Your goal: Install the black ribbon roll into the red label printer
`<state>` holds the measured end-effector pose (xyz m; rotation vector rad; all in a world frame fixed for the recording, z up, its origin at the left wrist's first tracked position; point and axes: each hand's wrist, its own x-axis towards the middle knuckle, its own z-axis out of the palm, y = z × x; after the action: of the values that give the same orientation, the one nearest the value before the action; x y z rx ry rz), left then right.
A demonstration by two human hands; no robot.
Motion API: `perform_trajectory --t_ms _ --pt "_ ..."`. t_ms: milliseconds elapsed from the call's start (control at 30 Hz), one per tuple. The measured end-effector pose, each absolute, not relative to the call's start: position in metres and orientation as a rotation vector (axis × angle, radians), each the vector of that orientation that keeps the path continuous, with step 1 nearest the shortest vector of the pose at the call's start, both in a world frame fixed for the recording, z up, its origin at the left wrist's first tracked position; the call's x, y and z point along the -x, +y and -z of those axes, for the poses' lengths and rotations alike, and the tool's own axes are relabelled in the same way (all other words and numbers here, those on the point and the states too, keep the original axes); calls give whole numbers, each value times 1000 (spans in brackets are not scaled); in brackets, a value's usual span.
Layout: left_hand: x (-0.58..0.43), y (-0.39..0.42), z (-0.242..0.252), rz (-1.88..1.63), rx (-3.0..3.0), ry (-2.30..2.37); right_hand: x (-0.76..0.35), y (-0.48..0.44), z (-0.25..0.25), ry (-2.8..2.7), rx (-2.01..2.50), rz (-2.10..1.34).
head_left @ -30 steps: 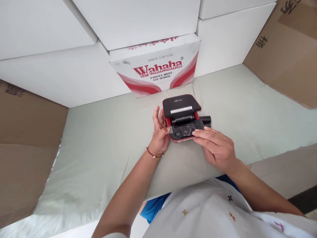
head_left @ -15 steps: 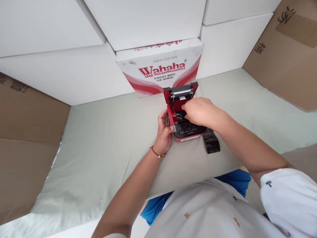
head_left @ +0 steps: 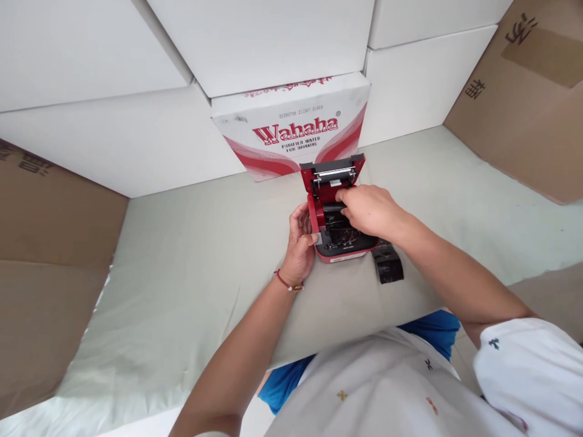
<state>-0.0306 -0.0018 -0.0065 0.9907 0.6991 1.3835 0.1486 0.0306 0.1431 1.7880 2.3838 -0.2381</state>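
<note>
A small red and black label printer (head_left: 347, 246) rests on the cloth-covered surface with its lid (head_left: 334, 176) tipped up and back. My left hand (head_left: 300, 243) is closed around the printer's left side, thumb on a grey tab near the front corner. Inside the bay is glossy black material (head_left: 339, 230), like a roll or film. Over the bay's right side, my right hand (head_left: 371, 209) reaches in with curled fingers. Its fingertips are partly hidden, so what they pinch cannot be made out. A black glossy strip (head_left: 389, 266) lies at the printer's front right, beneath my right forearm.
Behind the printer stands a white and red water carton (head_left: 296, 136) against stacked white boxes (head_left: 273, 42). Brown cardboard boxes flank the surface at left (head_left: 54, 273) and right (head_left: 532, 115). A pale green cloth (head_left: 182, 273) covers the surface.
The black material in the bay sits slightly differently, and more of the printer's front inner edge shows. My right hand has shifted slightly; my left hand keeps its hold.
</note>
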Motion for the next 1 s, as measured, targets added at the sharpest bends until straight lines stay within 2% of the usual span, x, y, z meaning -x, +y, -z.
perform_trajectory --t_ms 533,833,933,1000 --pt "32 -2 5 -1364 -966 712 -136 43 -149 2381 -1606 206" --pt "31 -1 6 -1359 -989 687 -150 27 -139 2481 -1801 268" --pt "30 -2 4 -1373 -969 695 -164 5 -146 2657 -1879 366" --pt "30 -3 3 -1377 -952 699 -183 -10 -153 2815 -1938 555"
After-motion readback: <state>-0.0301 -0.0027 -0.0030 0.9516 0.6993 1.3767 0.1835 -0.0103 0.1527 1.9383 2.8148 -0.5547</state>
